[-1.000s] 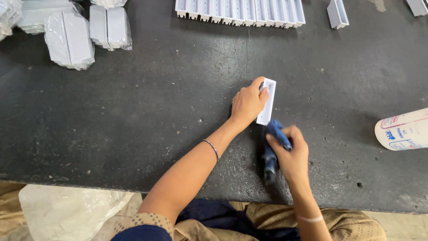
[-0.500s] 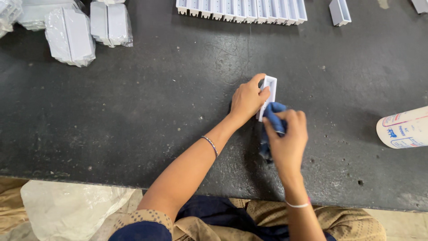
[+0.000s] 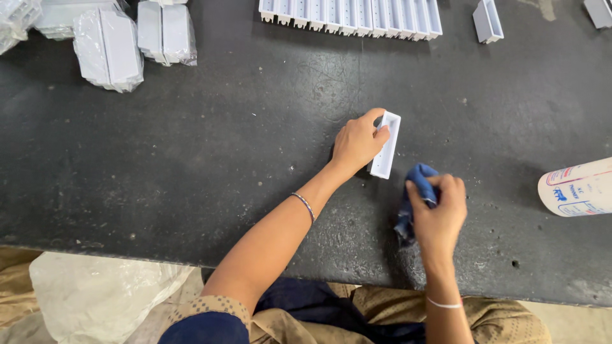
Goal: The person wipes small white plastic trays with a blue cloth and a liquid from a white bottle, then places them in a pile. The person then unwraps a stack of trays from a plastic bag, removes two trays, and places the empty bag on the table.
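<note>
My left hand grips a small white rectangular open-topped plastic box that rests on the black tabletop; my fingers wrap over its left wall. My right hand is closed on a crumpled blue cloth, just to the right of and below the box, not touching it. A thin bangle sits on my left wrist and a pale band on my right.
A row of several white box parts lines the far edge, with two single ones at far right. Plastic-wrapped stacks of white parts lie at far left. A white cylindrical bottle lies at the right edge. A clear plastic bag sits below the table's near edge.
My right hand with the blue cloth came up against the box half a second ago and has now drawn back down and to the right. My left hand stays on the box.
</note>
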